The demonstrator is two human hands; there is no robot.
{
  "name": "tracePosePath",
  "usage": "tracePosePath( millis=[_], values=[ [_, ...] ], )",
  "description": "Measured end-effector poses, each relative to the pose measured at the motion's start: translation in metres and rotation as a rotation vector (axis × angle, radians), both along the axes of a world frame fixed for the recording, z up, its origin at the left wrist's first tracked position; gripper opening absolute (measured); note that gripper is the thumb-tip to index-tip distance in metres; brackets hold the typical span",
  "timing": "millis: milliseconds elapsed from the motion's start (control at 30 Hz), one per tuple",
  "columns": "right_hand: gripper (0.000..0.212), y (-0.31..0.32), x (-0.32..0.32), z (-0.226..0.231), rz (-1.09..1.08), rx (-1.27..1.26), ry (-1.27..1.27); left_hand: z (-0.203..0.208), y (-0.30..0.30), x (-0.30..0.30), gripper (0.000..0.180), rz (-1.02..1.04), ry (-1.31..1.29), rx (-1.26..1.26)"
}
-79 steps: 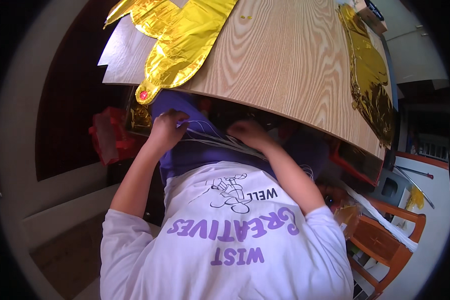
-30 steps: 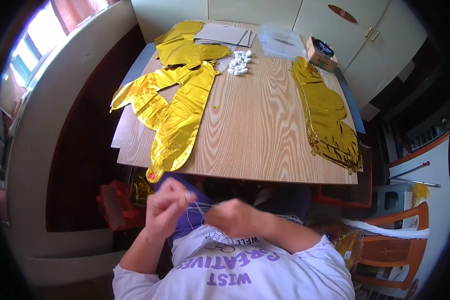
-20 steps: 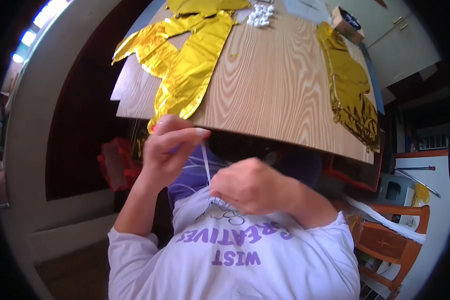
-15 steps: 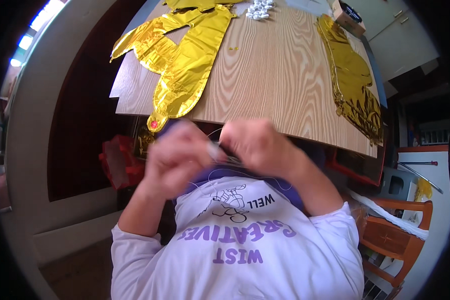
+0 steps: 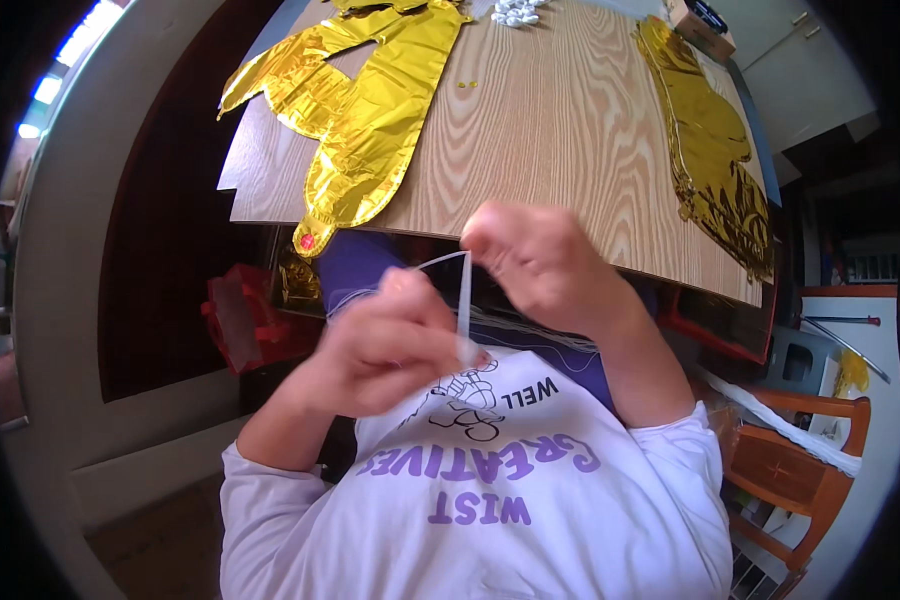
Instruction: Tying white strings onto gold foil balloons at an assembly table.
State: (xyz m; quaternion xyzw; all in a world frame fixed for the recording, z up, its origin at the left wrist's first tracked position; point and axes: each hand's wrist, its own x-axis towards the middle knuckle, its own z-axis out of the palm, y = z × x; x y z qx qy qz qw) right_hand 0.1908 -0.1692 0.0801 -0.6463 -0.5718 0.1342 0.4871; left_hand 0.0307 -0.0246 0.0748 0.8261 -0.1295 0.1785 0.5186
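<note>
In front of my chest, just off the table's near edge, a narrow white strip is stretched upright between my two hands. My right hand pinches its upper end, with the fingers closed. Lower and to the left, my left hand closes on the other end with thumb and fingertips, somewhat blurred. A thin pale string runs from the strip's top toward my left hand. Several loose strands lie across my lap below. Flat gold foil balloon spreads over the table's left side, its red-marked tab hanging at the near edge.
The wood-grain table fills the far side. Folded gold foil lies along its right edge. White pieces are heaped at the back, near a cardboard box. A red bag stands left; a wooden chair is at right.
My hands have moved apart, the right one up and the left one down. The white strip between them now shows stretched out.
</note>
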Motion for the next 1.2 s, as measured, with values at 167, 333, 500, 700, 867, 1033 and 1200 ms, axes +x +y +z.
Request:
tracePosePath(
  millis=[167,333,500,700,867,1033,1200],
  values=[
    [0.008,-0.012,-0.025,0.005,0.227,0.091,-0.021,-0.022,0.011,0.005,0.017,0.179,-0.079,0.177],
    [0.011,-0.011,-0.024,-0.020,0.286,0.103,-0.077,0.002,0.011,-0.001,0.011,0.251,0.083,-0.279],
    [0.014,-0.010,-0.005,0.014,0.038,-0.190,0.386,-0.007,-0.012,0.011,0.015,-0.081,-0.107,0.004],
    [0.014,-0.015,-0.005,0.007,0.114,0.074,-0.061,-0.019,0.003,0.017,0.015,0.115,-0.001,0.048],
    [0.014,-0.020,-0.023,-0.008,0.328,0.007,0.041,-0.002,0.008,0.017,0.012,0.357,0.072,-0.253],
    [0.016,-0.015,0.010,0.001,-0.062,-0.015,0.108,0.000,-0.018,0.017,0.012,-0.147,0.043,-0.172],
    [0.013,-0.025,-0.013,-0.002,0.229,0.180,0.117,-0.021,0.006,0.022,0.011,0.169,0.039,0.053]
  ],
)
